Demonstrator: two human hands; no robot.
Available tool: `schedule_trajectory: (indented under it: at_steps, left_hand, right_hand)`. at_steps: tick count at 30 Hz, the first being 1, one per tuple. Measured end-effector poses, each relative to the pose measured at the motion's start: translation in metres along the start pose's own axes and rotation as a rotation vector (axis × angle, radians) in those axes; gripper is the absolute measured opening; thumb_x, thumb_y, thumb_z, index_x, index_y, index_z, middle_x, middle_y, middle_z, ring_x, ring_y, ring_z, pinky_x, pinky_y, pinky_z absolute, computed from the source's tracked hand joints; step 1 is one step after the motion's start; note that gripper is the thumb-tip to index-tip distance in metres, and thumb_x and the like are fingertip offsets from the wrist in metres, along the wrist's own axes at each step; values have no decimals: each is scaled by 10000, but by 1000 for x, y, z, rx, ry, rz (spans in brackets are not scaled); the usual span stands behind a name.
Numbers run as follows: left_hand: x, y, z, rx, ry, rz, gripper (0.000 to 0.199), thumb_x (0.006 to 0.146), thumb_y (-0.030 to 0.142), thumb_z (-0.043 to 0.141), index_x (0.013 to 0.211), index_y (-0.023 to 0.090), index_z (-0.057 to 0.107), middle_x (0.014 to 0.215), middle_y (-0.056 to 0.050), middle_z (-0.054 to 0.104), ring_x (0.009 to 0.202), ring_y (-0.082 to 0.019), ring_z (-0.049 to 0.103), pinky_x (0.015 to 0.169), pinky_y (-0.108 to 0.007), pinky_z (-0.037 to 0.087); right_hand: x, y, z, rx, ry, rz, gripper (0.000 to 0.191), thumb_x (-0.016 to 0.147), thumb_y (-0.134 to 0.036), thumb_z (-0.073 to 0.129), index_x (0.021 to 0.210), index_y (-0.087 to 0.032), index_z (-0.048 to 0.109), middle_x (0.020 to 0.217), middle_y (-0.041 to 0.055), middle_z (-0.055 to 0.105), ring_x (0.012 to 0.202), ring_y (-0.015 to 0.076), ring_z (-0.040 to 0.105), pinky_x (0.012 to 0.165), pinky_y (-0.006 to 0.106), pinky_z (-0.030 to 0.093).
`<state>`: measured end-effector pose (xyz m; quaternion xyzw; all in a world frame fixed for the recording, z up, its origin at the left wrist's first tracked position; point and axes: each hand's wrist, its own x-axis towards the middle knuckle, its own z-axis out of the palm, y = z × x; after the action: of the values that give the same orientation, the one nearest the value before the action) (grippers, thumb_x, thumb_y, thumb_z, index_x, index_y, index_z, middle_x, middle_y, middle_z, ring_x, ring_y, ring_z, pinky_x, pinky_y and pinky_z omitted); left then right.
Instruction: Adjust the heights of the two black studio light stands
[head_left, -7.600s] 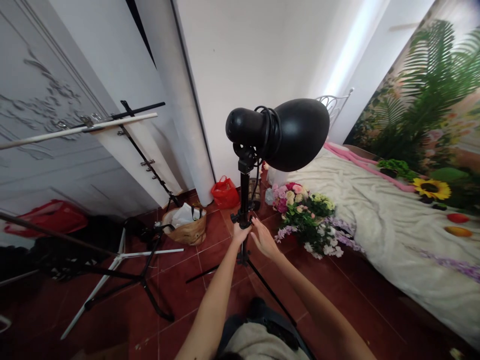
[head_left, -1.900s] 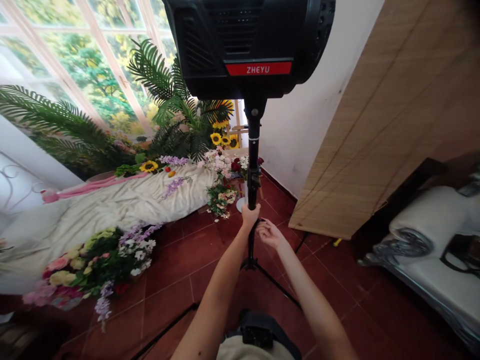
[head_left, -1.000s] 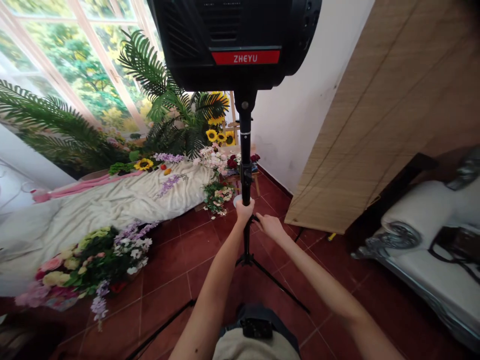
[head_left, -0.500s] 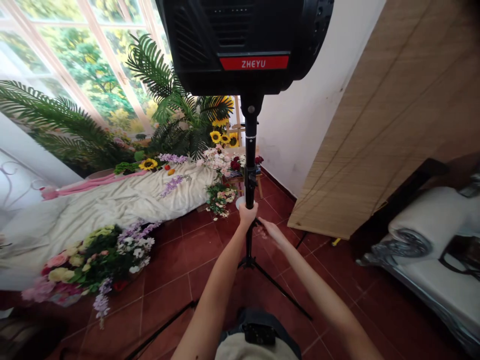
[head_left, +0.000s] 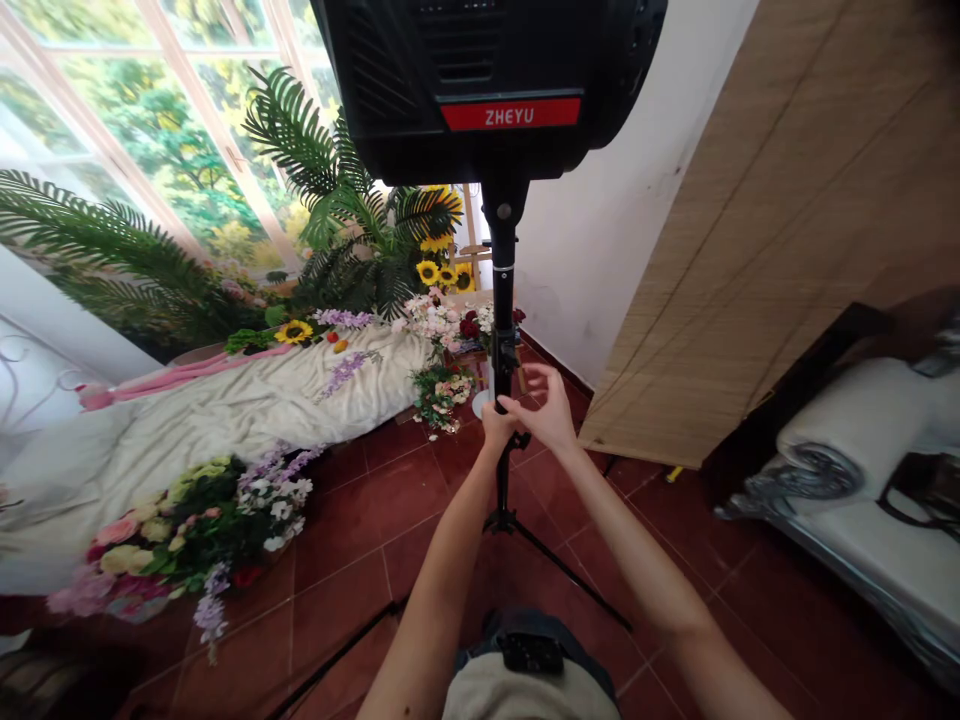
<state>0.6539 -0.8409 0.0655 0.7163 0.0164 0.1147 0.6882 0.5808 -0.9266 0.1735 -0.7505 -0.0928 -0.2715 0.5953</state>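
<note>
A big black studio light with a red ZHEYU label tops a black stand pole. My left hand is wrapped round the pole, below a clamp collar and just above a lower knob. Beside the pole on the right, my right hand has its fingers apart and curved, its thumb close to the pole and my left hand. Whether that thumb touches is unclear. The tripod legs spread over the floor below.
A bed with a cream blanket and a flower arrangement are at left, palm leaves and sunflowers behind. A woven panel leans at right, near a white sofa. Red tiles cover the floor.
My right hand has moved up from the lower knob and its fingers have spread beside the pole. My left hand stays round the pole. The view has shifted slightly.
</note>
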Motion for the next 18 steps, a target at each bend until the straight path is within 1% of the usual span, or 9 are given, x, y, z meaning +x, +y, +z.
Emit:
schedule_trajectory:
  at_steps: [1,2,4,6,8,11,15,16,18]
  left_hand:
    - [0,1,0,-1,-7,4,292,597,282,660,448,167,438,438,21,457,435,-78,414,426,-204,308]
    - [0,2,0,0,-7,8,280,594,278,660,449,165,449,443,14,473,443,-85,428,431,-207,319]
    - [0,3,-1,1,1,4,249,585,273,659,457,162,476,458,6,498,456,-93,448,448,-213,344]
    - [0,4,-1,3,26,-7,238,573,274,663,463,164,484,466,12,496,454,-89,444,451,-210,348]
    - [0,3,-1,13,50,-13,251,566,276,671,461,166,471,465,23,476,446,-80,429,444,-201,335]
    - [-1,3,-3,50,53,-13,274,579,295,678,460,163,469,455,32,451,442,-76,419,443,-195,327]
    - [-8,4,-11,83,-26,47,293,622,386,684,528,147,544,506,11,514,485,-94,470,496,-206,380]
    - [-10,4,-14,79,-52,74,300,622,409,691,556,146,565,537,3,541,509,-99,492,524,-209,400]
    - [-14,2,-19,63,-113,107,312,605,438,711,612,147,598,591,-7,582,549,-108,530,572,-218,433]
  right_hand:
    - [12,-12,9,65,10,-20,630,624,-391,758,1164,-259,462,1116,88,515,976,216,518,797,343,457]
    - [24,-22,18,120,10,-38,658,630,-409,752,1184,-257,429,1110,80,529,958,200,538,780,324,465]
    - [44,-35,33,181,2,-61,561,686,-454,699,1135,-241,439,1026,54,574,898,172,572,763,303,470]
    - [60,-40,42,174,-33,-71,406,744,-494,628,1011,-220,492,890,28,602,806,159,586,738,299,471]
    - [71,-39,42,127,-115,-94,338,763,-518,596,869,-206,522,763,8,593,706,152,572,691,298,469]
    - [82,-36,33,71,-260,-148,343,748,-530,609,737,-200,518,644,-14,557,597,136,530,624,288,455]
    - [86,-40,22,112,-415,-128,344,762,-525,594,712,-192,520,603,-19,550,564,126,520,578,272,445]
    - [86,-41,22,130,-438,-111,343,765,-525,591,718,-191,522,598,-20,549,559,125,519,566,268,444]
    - [87,-44,24,143,-432,-88,342,763,-523,594,722,-191,523,591,-23,547,551,123,517,555,266,444]
